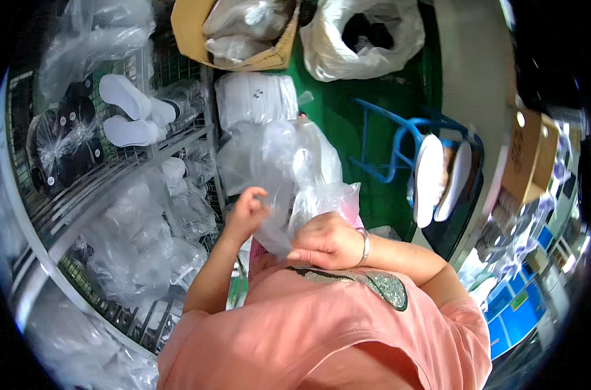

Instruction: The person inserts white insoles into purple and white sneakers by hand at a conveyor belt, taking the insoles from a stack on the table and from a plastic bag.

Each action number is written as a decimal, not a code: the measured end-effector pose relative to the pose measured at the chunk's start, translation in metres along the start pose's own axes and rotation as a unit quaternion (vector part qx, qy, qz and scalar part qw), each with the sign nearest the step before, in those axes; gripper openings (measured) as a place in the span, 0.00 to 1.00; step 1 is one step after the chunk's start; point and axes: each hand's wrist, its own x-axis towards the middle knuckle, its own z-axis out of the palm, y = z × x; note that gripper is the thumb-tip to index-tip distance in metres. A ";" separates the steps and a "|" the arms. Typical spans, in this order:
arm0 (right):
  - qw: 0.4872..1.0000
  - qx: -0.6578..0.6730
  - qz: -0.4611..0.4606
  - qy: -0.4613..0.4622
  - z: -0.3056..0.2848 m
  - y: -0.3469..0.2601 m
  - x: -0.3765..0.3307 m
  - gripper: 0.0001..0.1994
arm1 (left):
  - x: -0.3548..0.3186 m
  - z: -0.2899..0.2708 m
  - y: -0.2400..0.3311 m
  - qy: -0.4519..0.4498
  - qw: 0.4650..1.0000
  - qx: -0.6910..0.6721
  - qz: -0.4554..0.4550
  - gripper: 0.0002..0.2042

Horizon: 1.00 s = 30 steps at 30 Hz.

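My right hand (328, 240) is closed on the gathered edge of a clear plastic bag (274, 224), close to the front of my pink shirt. Just left of that bag, my left hand (246, 213) is raised with its fingers loosely bent and apart. It appears to hold nothing, though motion blurs it a little. More clear plastic bags (279, 153) lie crumpled over my lap, beyond both hands. Past them sits a white plastic-wrapped bundle (256, 97). Whether the bag in my right hand holds anything cannot be made out.
A wire rack (123, 169) at left carries white shoe forms (125, 97) and filled bags. Ahead stand a cardboard box (185, 32) of bagged items and a white sack (321, 55) with dark contents. At right, white-soled shoes (428, 179) rest on a blue metal frame (393, 153).
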 end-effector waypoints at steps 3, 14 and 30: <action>0.999 0.009 -0.018 0.030 0.018 -0.021 -0.062 0.09 | -0.042 0.043 0.027 -0.106 0.916 0.384 0.043 0.26; 0.958 0.108 0.059 0.259 0.086 -0.104 -0.288 0.07 | -0.119 0.151 0.001 -0.121 0.944 -0.223 0.213 0.05; 0.528 -0.154 0.000 0.835 0.168 -0.235 -0.477 0.06 | -0.220 0.466 0.089 -0.655 0.741 0.038 0.144 0.02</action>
